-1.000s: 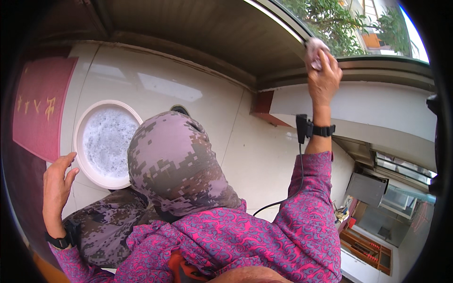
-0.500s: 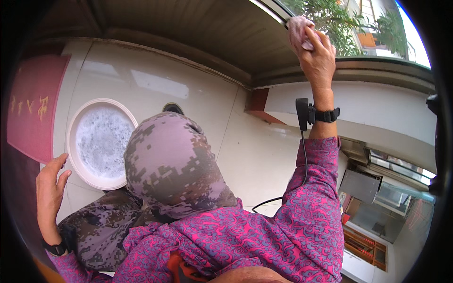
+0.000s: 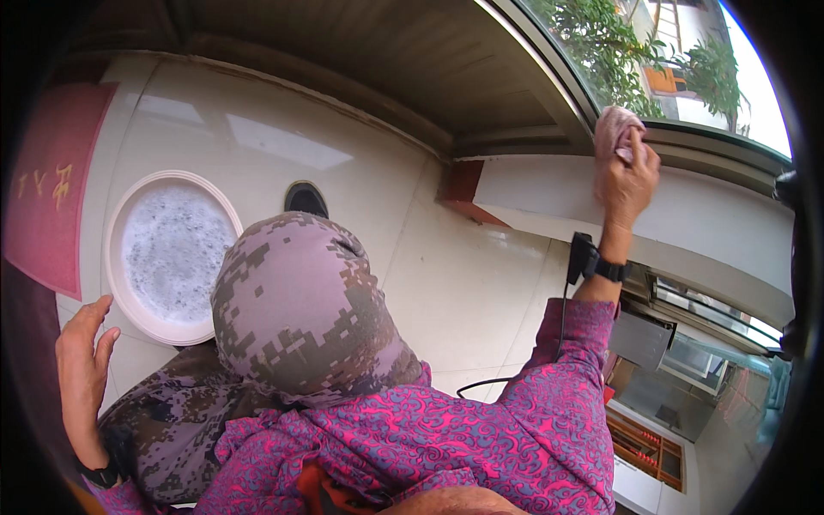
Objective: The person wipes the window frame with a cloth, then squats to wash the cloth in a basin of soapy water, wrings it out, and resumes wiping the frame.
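Note:
A wet pinkish cloth [image 3: 616, 129] is bunched under the fingers of my right hand [image 3: 631, 176], which presses it at the lower corner of the window frame [image 3: 577, 103], beside the glass [image 3: 601, 69]. My left hand [image 3: 83, 360] hangs at the lower left with nothing in it, its thumb and fingers apart. Close by it, on the floor, stands a round pale pink basin [image 3: 112, 249] full of foamy water [image 3: 176, 249]. A black strap with a small device and a cable sits on my right wrist.
Under the window runs a white ledge [image 3: 549, 184] with a reddish-brown end [image 3: 468, 193]. A red mat [image 3: 56, 189] lies left of the basin on the pale tiled floor [image 3: 429, 292]. My bent knee in camouflage trousers [image 3: 296, 300] is right of the basin. A grey panel [image 3: 360, 60] stands ahead.
My right hand has moved the cloth down and to the right along the frame to its corner. My left hand stays almost still, and the whole view has shifted slightly.

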A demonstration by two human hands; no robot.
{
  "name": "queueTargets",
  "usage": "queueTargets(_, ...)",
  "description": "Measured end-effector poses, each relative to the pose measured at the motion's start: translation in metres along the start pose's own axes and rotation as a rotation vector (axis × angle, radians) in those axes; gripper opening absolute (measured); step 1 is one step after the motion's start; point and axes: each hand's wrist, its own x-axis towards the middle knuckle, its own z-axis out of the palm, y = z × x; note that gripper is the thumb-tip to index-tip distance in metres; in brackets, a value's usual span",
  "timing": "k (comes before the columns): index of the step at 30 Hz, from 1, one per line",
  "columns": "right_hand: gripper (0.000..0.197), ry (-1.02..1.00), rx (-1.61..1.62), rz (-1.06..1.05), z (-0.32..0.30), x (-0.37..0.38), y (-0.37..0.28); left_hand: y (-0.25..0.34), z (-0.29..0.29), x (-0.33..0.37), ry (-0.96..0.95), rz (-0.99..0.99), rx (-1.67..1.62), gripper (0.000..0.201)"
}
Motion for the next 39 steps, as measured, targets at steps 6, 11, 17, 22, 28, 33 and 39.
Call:
queueTargets(6,0.046,-0.167,0.224,0.085,0.033,-0.034,0.001,0.016,-0.010,-0.006,0.069,0.038,0.140,0.039)
queueTargets(11,0.046,0.007,0.241,-0.059,0.048,-0.021,-0.056,0.026,-0.018,-0.008,0.097,0.020,0.095,0.040)
queueTargets(17,0.058,0.064,0.305,-0.258,0.070,0.013,-0.180,0.033,-0.023,0.000,0.099,0.056,0.115,0.040)
queueTargets(22,0.068,0.099,0.189,-0.377,0.071,-0.001,-0.178,0.024,-0.026,-0.005,0.060,-0.004,0.099,0.041)
queueTargets(28,0.072,0.013,0.030,-0.497,0.065,-0.022,-0.140,0.015,-0.029,-0.021,0.113,-0.001,0.077,0.044)
queueTargets(33,0.071,-0.043,0.021,-0.547,0.094,-0.002,-0.185,0.010,-0.031,-0.025,0.113,-0.020,0.091,0.044)
queueTargets(39,0.073,-0.013,0.018,-0.524,0.070,-0.025,-0.146,-0.010,-0.037,-0.043,0.028,-0.037,0.160,0.041)
